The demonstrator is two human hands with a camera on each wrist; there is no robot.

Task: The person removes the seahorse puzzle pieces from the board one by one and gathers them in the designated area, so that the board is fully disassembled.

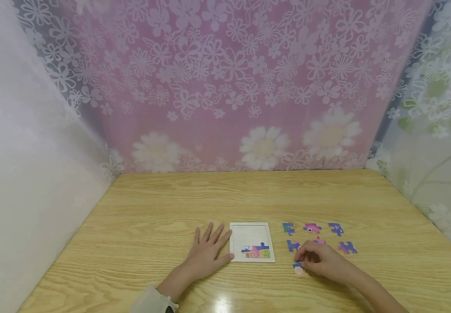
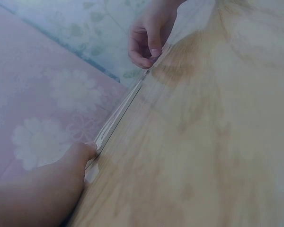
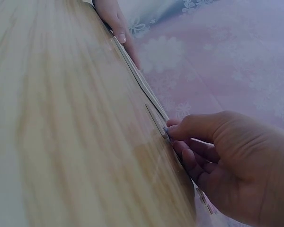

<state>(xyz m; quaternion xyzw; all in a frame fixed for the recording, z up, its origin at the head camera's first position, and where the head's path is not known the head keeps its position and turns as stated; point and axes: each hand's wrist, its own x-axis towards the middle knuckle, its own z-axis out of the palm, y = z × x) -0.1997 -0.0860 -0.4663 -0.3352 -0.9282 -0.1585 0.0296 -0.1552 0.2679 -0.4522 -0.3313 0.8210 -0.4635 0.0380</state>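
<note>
My left hand lies on the table with its fingers spread, thumb and fingertips touching the left edge of a square white puzzle frame. Joined puzzle pieces, blue, pink and green, fill the frame's lower right part. To the right of the frame my right hand pinches the upper right corner of a blue and cream puzzle piece between thumb and fingers. In the right wrist view that piece shows edge-on, low at the table. The right hand partly covers loose pieces behind it.
Several loose puzzle pieces lie beyond the right hand, among them a pink one with an eye, a blue one with a star and a purple one. Flowered curtains enclose the wooden table at the back and sides.
</note>
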